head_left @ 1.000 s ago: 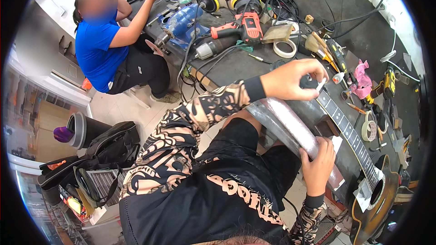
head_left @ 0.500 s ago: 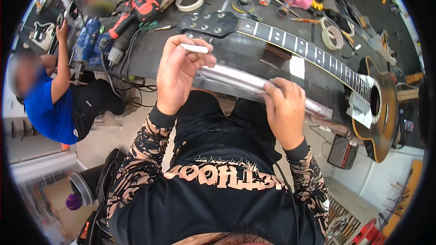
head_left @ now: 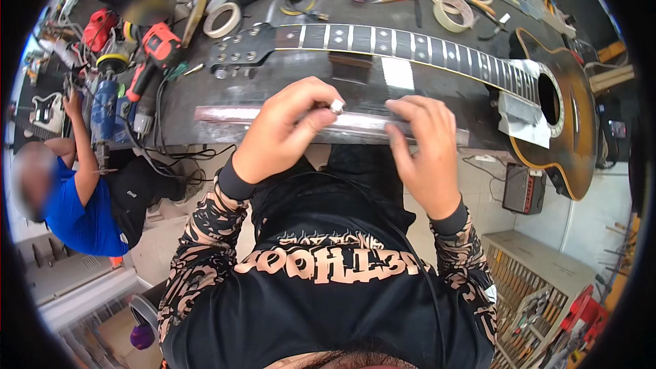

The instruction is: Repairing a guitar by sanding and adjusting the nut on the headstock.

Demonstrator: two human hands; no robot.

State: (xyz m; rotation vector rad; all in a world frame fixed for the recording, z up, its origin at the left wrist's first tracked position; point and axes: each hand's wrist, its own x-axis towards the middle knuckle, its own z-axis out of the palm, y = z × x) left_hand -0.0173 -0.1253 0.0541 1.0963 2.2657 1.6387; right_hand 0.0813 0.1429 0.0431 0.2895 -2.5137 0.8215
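A long shiny metal bar (head_left: 232,115) lies along the near edge of the dark workbench. Over its middle, my left hand (head_left: 287,130) pinches a small white stick (head_left: 337,106) between thumb and curled fingers; only its blunt end shows. My right hand (head_left: 430,154) is at the bar's right part, thumb and fingers apart, holding nothing; whether its fingertips touch the bar I cannot tell. Beyond the bar lies a guitar, its black headstock (head_left: 239,49) at left, fretted neck (head_left: 383,41) across the bench and brown body (head_left: 577,113) at right. White paper (head_left: 523,117) covers part of the body beside the soundhole.
Tape rolls (head_left: 223,20) (head_left: 453,14), a red-black power tool (head_left: 158,51), a blue tool (head_left: 104,106) and cables crowd the bench's back and left. A co-worker in a blue shirt (head_left: 85,208) crouches at left. An amplifier-like box (head_left: 524,188) stands below the guitar body.
The view has shifted. My left hand has come down over the bar with the white stick, turned end-on. My right hand's fingers have loosened from the bar, which now lies straighter along the edge.
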